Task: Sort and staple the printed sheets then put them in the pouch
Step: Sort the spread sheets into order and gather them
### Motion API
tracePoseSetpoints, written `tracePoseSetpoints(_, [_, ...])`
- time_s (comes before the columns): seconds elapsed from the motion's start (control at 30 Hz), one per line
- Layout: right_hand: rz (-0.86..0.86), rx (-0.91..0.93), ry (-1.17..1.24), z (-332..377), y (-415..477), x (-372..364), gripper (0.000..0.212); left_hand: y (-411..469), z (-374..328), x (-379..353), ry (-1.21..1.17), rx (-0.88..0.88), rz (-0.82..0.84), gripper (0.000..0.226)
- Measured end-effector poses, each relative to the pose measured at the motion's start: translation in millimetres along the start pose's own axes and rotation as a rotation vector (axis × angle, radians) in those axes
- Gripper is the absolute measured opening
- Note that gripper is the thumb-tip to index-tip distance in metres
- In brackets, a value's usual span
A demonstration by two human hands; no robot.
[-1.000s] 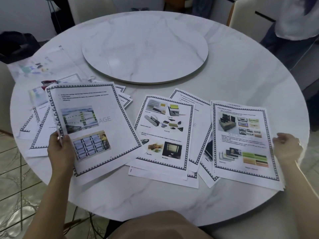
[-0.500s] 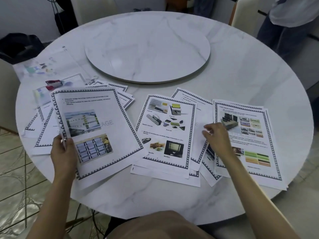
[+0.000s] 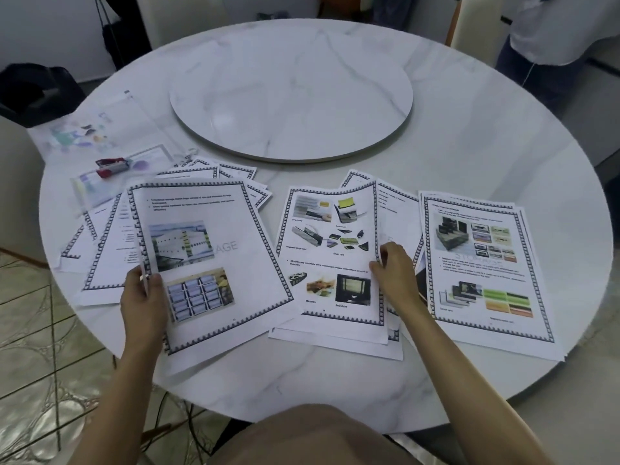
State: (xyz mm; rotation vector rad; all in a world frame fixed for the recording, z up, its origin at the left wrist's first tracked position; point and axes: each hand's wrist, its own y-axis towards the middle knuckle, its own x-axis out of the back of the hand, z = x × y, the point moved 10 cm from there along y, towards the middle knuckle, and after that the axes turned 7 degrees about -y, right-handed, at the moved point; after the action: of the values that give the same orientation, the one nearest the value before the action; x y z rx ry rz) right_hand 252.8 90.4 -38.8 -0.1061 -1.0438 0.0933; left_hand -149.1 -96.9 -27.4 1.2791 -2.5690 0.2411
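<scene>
Print on the middle sheet (image 3: 330, 263) is too blurred to read; pages beneath (image 3: 335, 349) lie mostly hidden

The light is soft, even and fairly bright. A pale sheen lies on the marble turntable (image 3: 292, 92). Shadows under the printed sheets (image 3: 479, 263) are faint. Small print is blurred, and the wide lens bends the rim of the table (image 3: 520, 156).

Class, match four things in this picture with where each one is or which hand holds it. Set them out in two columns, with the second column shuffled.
1 stapler
2 turntable
3 warehouse sheet
4 smart-card sheet

a held by the left hand
b centre of the table
c far left of the table
d right hand pinches its edge

Pairs: 1-c, 2-b, 3-a, 4-d
</scene>
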Motion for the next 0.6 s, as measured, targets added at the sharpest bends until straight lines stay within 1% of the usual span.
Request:
tracePoseSetpoints(0.1, [-0.069, -0.031, 0.147, 5.3, -9.5, 16.5, 0.021, 6.3, -6.2, -3.6, 0.002, -0.019, 0.054, 0.024])
tracePoseSetpoints(0.3, [-0.201, -0.129, 0.366, -9.4, -20.5, 61.4, 0.028, 15.3, -9.8, -8.9, -0.002, -0.017, 0.145, 0.026])
tracePoseSetpoints(0.4, [-0.258, -0.18, 0.434, -25.1, -24.3, 82.1, 0.029, 17.2, -8.9, -15.3, -0.01, 0.002, 0.207, 0.025])
tracePoseSetpoints(0.47, [-0.283, -0.189, 0.499, -31.4, -28.5, 92.0, 0.023, 18.8, -7.3, -19.1, -0.023, 0.008, 0.242, 0.023])
tracePoseSetpoints(0.53, [-0.291, -0.194, 0.574, -34.9, -33.8, 96.7, 0.013, 20.9, -4.8, -22.6, -0.043, 0.014, 0.272, 0.018])
tracePoseSetpoints(0.6, [-0.306, -0.204, 0.625, -35.8, -37.4, 97.8, 0.02, 22.6, -1.9, -26.2, -0.049, 0.027, 0.297, 0.021])
